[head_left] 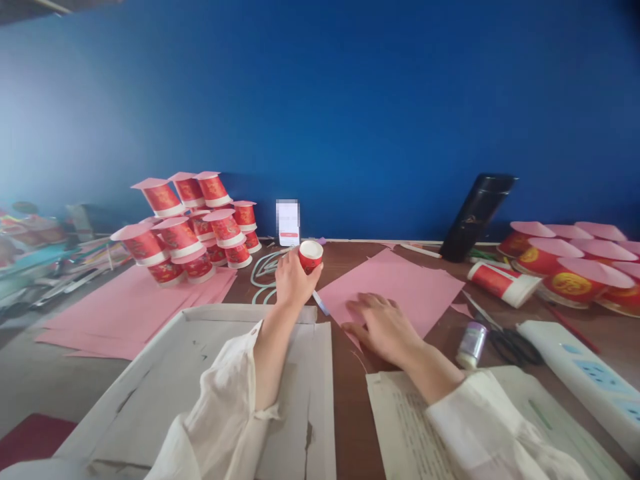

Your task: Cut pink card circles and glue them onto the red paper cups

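Note:
My left hand [295, 277] is wrapped round a small red paper cup [311, 255], its white rim facing up, near the middle of the table. Flat on a pink paper sheet [400, 283] lies my right hand [383, 327], fingers spread, holding nothing. A white pen-like stick [321, 303] rests between the two hands, at the sheet's left edge. To the left, red cups topped with pink paper [175, 237] are stacked in tiers on more pink sheets [120, 307].
A phone [289, 223] stands against the blue wall beside a coiled cable [264, 273]. On the right are a black bottle [477, 217], a tipped cup [503, 283], a glue bottle [471, 345], scissors [513, 345] and a power strip [580, 380]. A cardboard tray [165, 373] fills the front left.

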Demonstrator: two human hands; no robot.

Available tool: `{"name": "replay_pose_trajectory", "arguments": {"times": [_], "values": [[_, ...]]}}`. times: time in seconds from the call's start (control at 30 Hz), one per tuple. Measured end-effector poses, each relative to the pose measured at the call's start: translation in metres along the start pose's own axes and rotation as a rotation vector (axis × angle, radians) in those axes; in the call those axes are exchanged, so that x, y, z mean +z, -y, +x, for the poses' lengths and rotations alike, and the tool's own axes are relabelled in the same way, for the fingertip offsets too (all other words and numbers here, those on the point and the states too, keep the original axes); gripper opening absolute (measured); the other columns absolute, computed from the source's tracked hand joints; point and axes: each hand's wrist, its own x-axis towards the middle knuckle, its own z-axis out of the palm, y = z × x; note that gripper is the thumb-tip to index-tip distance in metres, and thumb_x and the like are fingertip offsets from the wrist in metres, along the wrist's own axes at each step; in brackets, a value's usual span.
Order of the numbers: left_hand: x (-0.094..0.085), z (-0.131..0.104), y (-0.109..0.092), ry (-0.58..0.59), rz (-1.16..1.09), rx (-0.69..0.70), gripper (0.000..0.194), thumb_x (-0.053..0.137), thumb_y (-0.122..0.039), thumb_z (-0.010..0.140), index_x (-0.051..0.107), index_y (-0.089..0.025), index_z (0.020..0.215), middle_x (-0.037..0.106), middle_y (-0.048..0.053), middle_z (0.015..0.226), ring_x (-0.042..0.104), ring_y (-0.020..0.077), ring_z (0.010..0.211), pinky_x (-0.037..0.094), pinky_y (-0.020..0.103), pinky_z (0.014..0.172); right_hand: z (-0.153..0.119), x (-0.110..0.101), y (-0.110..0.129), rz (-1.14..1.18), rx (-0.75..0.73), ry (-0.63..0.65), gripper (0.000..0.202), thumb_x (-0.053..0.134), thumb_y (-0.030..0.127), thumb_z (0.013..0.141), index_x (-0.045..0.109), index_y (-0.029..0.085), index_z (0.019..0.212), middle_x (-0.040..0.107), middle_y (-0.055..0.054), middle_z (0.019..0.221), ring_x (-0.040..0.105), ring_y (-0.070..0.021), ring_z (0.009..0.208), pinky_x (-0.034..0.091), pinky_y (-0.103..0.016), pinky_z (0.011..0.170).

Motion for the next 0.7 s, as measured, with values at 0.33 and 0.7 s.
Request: {"name": "replay_pose_trajectory", "arguments": {"times": [0.33, 0.7], "values": [[-0.014, -0.011, -0.018, -0.124, -0.566, -0.637, 0.045, 0.063, -0.054, 0.076, 0.053, -0.019, 0.103, 0.067, 0.011, 0.104, 0.065, 0.0242, 0.096, 0.049, 0.038, 0.085, 0.006, 0.001, 0.007, 0.162, 0.074, -0.159, 0.035, 0.037, 0.034, 0.097, 0.070, 0.027, 0.107, 0.069, -0.003, 0.112, 0.061, -0.0196, 0.101, 0.043, -0.029, 0.080], [0.003, -0.025, -0.002, -0.184, -0.556, -0.400, 0.056, 0.065, -0.053, 0.075, 0.049, -0.017, 0.115, 0.062, 0.013, 0.113, 0.061, 0.0249, 0.105, 0.048, 0.040, 0.092, 0.058, -0.022, 0.064, 0.068, 0.206, 0.171, 0.031, 0.054, 0.045, 0.087, 0.070, 0.019, 0.093, 0.069, -0.013, 0.102, 0.066, -0.0278, 0.092, 0.046, -0.032, 0.070]]}}
